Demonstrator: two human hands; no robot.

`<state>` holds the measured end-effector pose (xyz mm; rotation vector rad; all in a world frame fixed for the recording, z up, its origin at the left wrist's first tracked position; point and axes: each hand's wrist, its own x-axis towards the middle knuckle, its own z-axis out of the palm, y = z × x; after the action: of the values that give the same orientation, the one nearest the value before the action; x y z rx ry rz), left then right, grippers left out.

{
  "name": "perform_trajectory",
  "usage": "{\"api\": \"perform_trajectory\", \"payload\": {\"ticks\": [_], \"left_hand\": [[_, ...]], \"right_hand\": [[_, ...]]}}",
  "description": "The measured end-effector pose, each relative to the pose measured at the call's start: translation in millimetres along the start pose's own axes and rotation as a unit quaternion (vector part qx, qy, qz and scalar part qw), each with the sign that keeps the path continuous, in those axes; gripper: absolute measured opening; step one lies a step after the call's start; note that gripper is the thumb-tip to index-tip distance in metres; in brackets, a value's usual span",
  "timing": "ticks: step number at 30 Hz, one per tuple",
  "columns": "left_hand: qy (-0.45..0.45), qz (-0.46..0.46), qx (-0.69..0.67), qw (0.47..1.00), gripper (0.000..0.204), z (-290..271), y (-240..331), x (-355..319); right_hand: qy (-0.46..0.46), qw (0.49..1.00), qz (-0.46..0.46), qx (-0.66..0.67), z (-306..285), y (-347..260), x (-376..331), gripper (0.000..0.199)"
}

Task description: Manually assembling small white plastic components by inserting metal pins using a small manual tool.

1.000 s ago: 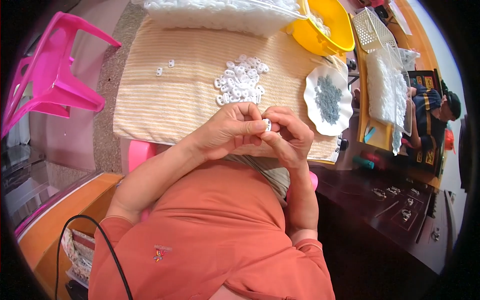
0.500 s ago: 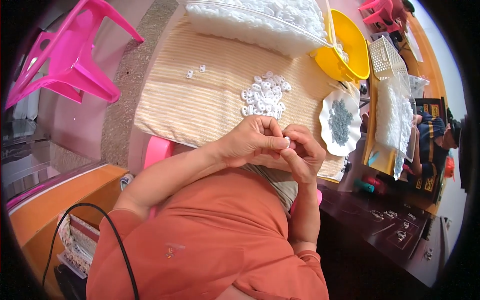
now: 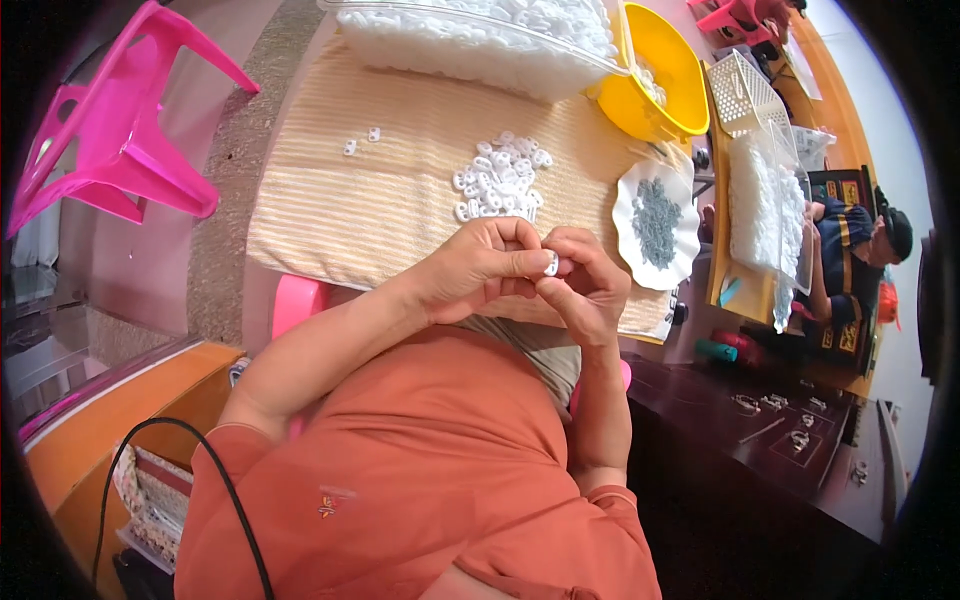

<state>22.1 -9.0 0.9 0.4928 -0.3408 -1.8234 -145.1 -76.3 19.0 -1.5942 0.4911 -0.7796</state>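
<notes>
My left hand (image 3: 478, 268) and my right hand (image 3: 583, 283) meet over the near edge of a beige striped cloth (image 3: 380, 190). Together they pinch one small white plastic piece (image 3: 551, 264) between thumbs and fingertips. Just beyond the hands lies a heap of small white ring-shaped pieces (image 3: 498, 184). Two more white pieces (image 3: 361, 141) lie apart at the cloth's far left. A white scalloped plate (image 3: 632, 200) with small grey parts (image 3: 657, 222) sits to the right of the hands.
A clear tub of white pieces (image 3: 480, 35) stands at the far edge, a yellow bowl (image 3: 655, 75) beside it. A pink plastic chair (image 3: 120, 130) is at the left. A white mesh basket (image 3: 745, 95) and another seated person (image 3: 855, 250) are on the right.
The view has shifted, so cloth and heap sit further right in the picture. Both hands stay together on the small white piece, fingers only slightly reworked.
</notes>
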Motion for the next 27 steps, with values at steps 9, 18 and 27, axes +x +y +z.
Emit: {"api": "perform_trajectory", "payload": {"ticks": [9,18,27], "left_hand": [[-0.012,-0.013,-0.02,1.0,0.011,3,-2,1],[-0.018,-0.027,-0.031,0.999,0.014,2,-3,2],[-0.024,-0.035,-0.041,0.998,0.016,2,-2,1]], "right_hand": [[0.022,0.999,-0.011,0.038,-2,8,-3,0.036],[0.031,0.998,-0.005,0.047,-2,8,-5,0.038],[0.033,0.999,-0.025,0.014,-2,10,-6,0.037]]}}
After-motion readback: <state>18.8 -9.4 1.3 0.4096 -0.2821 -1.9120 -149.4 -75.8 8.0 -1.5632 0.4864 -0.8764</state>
